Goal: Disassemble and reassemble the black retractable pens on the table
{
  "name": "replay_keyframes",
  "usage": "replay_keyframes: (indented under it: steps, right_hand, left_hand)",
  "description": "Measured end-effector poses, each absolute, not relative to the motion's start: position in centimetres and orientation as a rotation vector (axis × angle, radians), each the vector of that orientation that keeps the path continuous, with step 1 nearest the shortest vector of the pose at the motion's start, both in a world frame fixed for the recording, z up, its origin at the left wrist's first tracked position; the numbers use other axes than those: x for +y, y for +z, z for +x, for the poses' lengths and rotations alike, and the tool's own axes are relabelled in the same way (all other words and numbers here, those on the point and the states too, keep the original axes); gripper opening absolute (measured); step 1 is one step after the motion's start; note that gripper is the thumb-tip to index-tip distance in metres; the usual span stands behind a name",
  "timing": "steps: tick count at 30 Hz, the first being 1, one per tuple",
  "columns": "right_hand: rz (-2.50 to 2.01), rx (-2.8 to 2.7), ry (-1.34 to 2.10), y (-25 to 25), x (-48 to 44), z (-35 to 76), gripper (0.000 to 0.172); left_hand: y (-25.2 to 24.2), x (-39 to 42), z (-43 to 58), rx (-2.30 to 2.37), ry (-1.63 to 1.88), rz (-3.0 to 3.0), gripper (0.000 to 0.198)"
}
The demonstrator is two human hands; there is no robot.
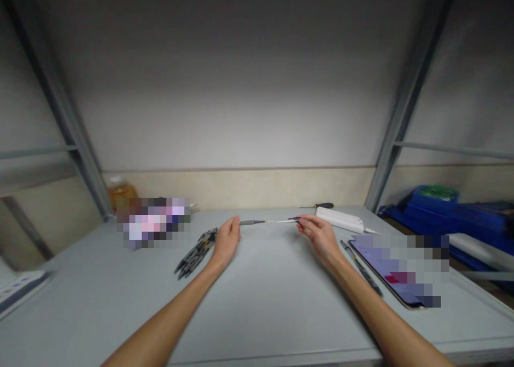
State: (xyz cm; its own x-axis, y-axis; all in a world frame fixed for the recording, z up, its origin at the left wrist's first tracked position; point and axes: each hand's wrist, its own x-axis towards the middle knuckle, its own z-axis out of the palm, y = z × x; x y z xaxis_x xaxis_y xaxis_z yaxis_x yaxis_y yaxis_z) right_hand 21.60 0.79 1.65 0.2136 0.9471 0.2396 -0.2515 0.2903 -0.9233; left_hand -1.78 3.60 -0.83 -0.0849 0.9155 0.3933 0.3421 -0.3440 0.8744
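My left hand is closed round a grey pen, whose narrow end points right. Facing it, my right hand pinches a thin white stick that looks like a pen refill. The stick's left end is close to the pen's narrow end; I cannot tell whether they touch. A small dark piece shows by my right fingertips, and whether it is held is unclear. Beside my left hand lies a heap of several grey and black pens, partly hidden by that hand.
On the right, a single pen lies along a tablet-like device with a blurred-out screen. A white power strip and a screwdriver lie at the back. A bottle and a pixelated package stand back left on the grey table.
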Motion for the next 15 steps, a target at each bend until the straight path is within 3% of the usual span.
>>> replay_keyframes:
  steps: [15]
  right_hand:
    - [-0.885,-1.025,1.018,1.45,0.82,21.55,0.027]
  left_hand:
    - [-0.98,3.57,-1.55,1.271,1.453,1.594,0.042]
